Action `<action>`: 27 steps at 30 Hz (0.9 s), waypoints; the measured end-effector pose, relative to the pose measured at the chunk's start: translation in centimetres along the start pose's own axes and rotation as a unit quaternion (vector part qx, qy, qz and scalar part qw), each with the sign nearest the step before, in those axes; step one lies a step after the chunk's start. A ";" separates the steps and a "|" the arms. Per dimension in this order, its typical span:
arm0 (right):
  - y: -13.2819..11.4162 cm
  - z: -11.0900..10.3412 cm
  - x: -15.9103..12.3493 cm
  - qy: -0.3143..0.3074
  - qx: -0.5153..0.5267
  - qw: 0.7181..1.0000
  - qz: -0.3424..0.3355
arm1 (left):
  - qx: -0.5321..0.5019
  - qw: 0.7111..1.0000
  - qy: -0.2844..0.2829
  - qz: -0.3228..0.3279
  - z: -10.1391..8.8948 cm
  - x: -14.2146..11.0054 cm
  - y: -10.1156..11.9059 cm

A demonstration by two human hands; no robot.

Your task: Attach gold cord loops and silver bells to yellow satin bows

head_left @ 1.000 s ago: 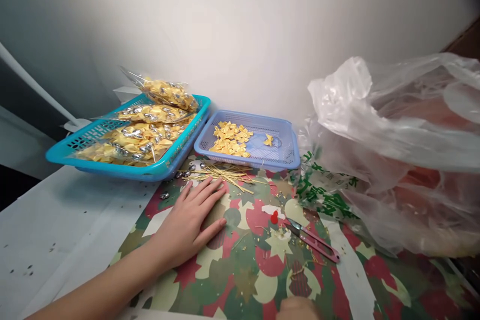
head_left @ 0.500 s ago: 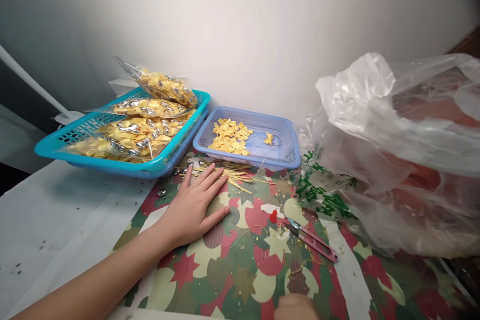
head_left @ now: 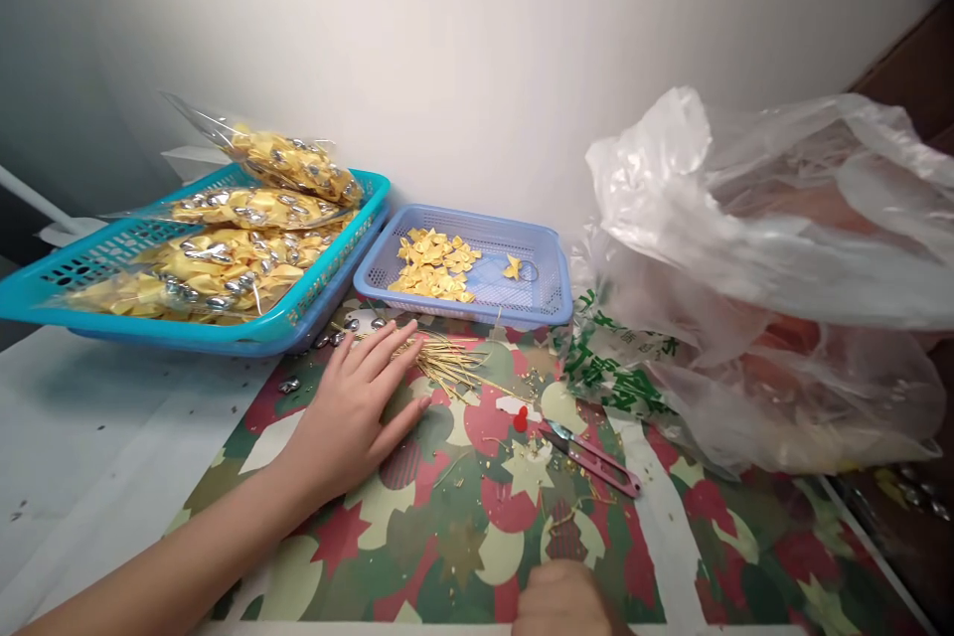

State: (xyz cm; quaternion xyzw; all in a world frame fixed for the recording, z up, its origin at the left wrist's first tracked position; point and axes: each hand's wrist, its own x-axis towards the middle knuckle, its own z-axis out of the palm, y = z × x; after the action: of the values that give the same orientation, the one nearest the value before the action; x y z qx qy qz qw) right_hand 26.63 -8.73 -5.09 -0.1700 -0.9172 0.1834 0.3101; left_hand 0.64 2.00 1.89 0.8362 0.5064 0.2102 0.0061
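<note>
My left hand (head_left: 350,412) lies flat and open on the patterned red and green table cover (head_left: 462,527), fingers stretched toward a loose pile of thin gold wires (head_left: 445,365). Several small silver bells (head_left: 339,336) lie just beyond its fingertips. Only a sliver of my right hand (head_left: 560,606) shows at the bottom edge, its fingers hidden. Red-handled thread snips (head_left: 588,452) lie to the right of the left hand, beside a small red bead (head_left: 521,420).
A teal basket (head_left: 313,303) holds clear bags of gold bows and bells. A lavender basket (head_left: 552,303) holds loose gold bows (head_left: 430,267). A big crumpled clear plastic bag (head_left: 760,288) fills the right side. A white wall stands behind.
The view has shifted so everything sits a little further left and lower. My left hand stays flat near the gold wires, and my right hand shows slightly more at the bottom edge.
</note>
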 end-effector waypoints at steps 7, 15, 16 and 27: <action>0.4 0.6 1.0 0.087 0.046 0.995 -0.010 | -0.449 0.853 -0.094 -0.247 -0.1 7.6 5.0; -0.2 -1.1 2.3 0.120 0.362 0.892 0.242 | -0.599 0.742 -0.140 -0.267 -1.4 7.1 6.5; -0.3 -1.7 2.6 0.136 0.379 0.874 0.272 | -0.614 0.728 -0.147 -0.268 -1.9 6.5 6.6; -2.4 -3.7 5.7 0.165 0.806 0.452 0.345 | -0.419 0.835 -0.317 -0.161 -5.3 0.8 9.9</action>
State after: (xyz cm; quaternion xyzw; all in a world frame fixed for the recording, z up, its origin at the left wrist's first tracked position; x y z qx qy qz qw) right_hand 24.16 -7.56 1.58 -0.1741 -0.1570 0.9008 0.3656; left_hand 7.39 -3.22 9.15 0.6810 0.4679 0.1214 0.5500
